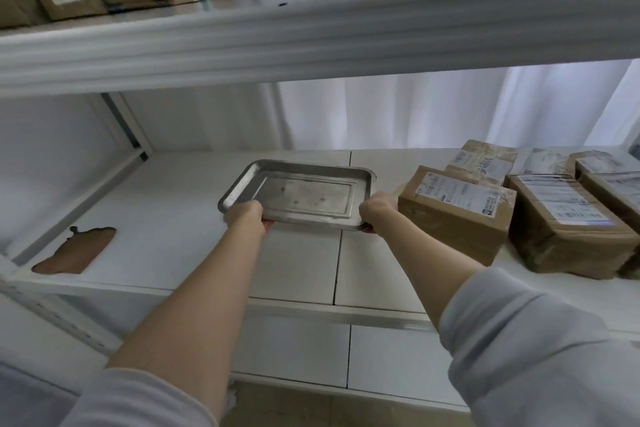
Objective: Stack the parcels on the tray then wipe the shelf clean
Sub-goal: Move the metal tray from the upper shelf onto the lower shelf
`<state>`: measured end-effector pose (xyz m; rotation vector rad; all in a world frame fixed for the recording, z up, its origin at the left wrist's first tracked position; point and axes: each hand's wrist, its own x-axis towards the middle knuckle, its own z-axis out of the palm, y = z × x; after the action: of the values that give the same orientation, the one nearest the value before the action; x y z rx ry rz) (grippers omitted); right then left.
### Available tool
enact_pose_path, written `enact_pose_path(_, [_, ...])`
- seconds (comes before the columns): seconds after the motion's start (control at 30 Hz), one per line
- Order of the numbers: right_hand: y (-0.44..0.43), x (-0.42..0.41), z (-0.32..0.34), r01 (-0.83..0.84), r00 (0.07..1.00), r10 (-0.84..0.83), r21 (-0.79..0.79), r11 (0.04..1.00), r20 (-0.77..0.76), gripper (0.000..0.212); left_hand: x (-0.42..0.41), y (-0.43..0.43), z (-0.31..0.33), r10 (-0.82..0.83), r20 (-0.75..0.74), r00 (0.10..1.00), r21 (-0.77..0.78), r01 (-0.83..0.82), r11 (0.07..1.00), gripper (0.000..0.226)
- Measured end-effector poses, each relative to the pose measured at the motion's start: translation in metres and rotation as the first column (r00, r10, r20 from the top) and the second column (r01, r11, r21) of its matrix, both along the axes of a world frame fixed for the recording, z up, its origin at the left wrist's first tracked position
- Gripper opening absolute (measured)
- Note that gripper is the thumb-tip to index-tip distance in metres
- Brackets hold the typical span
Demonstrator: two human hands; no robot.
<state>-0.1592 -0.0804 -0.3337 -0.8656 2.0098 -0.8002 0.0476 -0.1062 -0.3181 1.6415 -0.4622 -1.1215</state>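
Tray of bare metal is gripped at its near corners by the left hand and right hand at the middle of the shelf, and is best set flat, close beside the parcels.

The tray is bare metal, steel-grey with a dull brushed finish. Its floor looks scuffed and spotted, and its rim is a little brighter. The shelf under it is white board, smooth and matt. At eight o'clock from the tray a ragged patch shows rough brown fibreboard. At three o'clock the parcels are brown cardboard bound in glossy clear tape, with white paper labels. The beam at twelve o'clock is white painted metal with a soft sheen. Behind it hangs a thin white cloth curtain. The sleeves are pale grey knit cloth, matt.
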Motion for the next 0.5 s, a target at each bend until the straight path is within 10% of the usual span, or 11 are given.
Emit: enact_pose_path(0.5, [-0.030,0.004,-0.028,-0.117,0.957,0.143,0.113,0.987,-0.254,0.022,0.028,-0.037,-0.020,-0.065,0.106,0.992,0.153,0.048,0.987,0.034])
